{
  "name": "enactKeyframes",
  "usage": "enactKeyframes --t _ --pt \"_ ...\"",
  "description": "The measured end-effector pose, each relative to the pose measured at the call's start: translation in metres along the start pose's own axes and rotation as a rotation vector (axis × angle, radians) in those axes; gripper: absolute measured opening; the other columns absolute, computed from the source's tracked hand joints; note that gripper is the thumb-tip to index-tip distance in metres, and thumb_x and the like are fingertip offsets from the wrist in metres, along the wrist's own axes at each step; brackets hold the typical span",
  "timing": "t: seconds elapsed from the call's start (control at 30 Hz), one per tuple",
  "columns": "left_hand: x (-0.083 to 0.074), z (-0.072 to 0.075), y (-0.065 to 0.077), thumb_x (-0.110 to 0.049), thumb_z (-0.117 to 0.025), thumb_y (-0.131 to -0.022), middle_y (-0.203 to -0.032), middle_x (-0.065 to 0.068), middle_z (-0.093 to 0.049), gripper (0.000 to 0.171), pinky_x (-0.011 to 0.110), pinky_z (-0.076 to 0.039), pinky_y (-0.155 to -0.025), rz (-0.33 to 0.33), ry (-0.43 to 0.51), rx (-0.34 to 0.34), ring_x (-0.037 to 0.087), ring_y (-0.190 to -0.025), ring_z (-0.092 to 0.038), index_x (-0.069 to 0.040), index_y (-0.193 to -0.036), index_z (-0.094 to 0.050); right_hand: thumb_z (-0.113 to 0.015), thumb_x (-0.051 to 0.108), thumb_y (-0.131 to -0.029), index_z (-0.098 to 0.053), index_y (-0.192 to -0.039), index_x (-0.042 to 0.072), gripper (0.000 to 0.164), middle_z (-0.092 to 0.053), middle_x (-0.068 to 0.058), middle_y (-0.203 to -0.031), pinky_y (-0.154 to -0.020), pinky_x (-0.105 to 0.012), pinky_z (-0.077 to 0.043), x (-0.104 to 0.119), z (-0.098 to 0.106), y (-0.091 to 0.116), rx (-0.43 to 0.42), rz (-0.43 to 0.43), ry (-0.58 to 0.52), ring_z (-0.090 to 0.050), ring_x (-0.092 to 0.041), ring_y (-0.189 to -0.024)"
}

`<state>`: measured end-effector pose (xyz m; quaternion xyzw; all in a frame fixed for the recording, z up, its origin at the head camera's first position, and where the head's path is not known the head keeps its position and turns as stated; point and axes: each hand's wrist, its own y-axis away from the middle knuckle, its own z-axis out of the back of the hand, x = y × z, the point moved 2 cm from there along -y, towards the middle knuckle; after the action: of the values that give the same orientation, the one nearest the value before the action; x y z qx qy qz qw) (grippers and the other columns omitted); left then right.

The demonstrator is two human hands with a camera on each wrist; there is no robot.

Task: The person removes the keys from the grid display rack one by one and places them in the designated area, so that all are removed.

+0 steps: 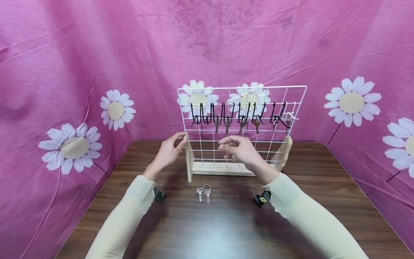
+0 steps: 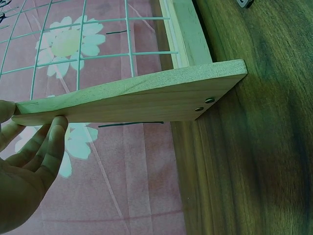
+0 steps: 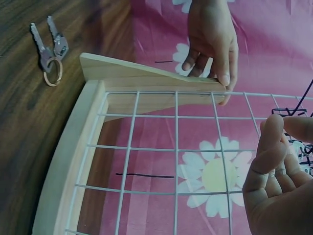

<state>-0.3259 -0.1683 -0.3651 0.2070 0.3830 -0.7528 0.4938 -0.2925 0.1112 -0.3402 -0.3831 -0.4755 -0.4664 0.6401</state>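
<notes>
A white wire grid rack stands upright in a wooden base. My left hand pinches the upper end of its left wooden side piece, thumb on one face and fingers on the other. In front of the grid's middle, my right hand hovers with loosely bent fingers; nothing shows in it. Several black hooks hang along the upper grid, and keys dangle from some of them. On the table before the rack lie two silver keys, one beside a ring.
The dark wooden table runs beneath everything. A pink cloth with daisies hangs behind and at both sides. At the grid's right end, a white hook sits next to the black ones.
</notes>
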Motion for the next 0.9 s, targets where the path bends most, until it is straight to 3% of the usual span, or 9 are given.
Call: enactKeyframes --t 0.1,0.3,0.6,0.9 --pt "0.000 0.000 0.000 -0.024 -0.055 -0.104 -0.120 0.020 -0.070 0.036 0.041 -0.063 -0.079 0.002 0.010 0.003 0.036 -0.094 -0.074 -0.007 -0.135 -0.058 -0.074 0.020 -0.090 -0.070 -0.114 0.008 0.027 -0.077 0.001 -0.091 -0.050 -0.021 -0.052 0.005 0.002 -0.001 -0.007 0.025 0.001 -0.070 -0.022 -0.070" --pt "0.000 0.000 0.001 -0.025 -0.055 -0.104 -0.121 0.019 -0.070 0.035 0.039 -0.064 -0.076 0.010 0.000 0.000 0.033 -0.092 -0.074 -0.009 -0.134 -0.058 -0.072 0.020 -0.092 -0.069 -0.117 0.004 0.030 -0.077 -0.007 -0.097 -0.051 -0.024 -0.053 0.009 0.005 -0.004 -0.021 0.079 -0.012 -0.068 -0.017 -0.066" --pt "0.000 0.000 0.001 -0.026 -0.055 -0.104 -0.120 0.018 -0.071 0.035 0.040 -0.063 -0.079 -0.001 -0.013 0.000 0.032 -0.094 -0.074 -0.008 -0.134 -0.058 -0.073 0.019 -0.092 -0.068 -0.117 0.005 0.030 -0.075 -0.003 -0.101 -0.049 -0.020 -0.050 0.015 0.008 -0.008 -0.046 0.068 -0.060 -0.066 -0.012 -0.065" --pt "-0.002 0.000 0.002 -0.025 -0.055 -0.103 -0.121 0.019 -0.070 0.037 0.039 -0.064 -0.079 0.001 -0.001 -0.002 0.035 -0.094 -0.074 -0.007 -0.135 -0.058 -0.070 0.019 -0.093 -0.064 -0.125 0.005 0.035 -0.069 -0.012 -0.120 -0.053 -0.018 -0.050 0.017 0.009 -0.012 -0.061 0.049 -0.078 -0.066 -0.011 -0.067"
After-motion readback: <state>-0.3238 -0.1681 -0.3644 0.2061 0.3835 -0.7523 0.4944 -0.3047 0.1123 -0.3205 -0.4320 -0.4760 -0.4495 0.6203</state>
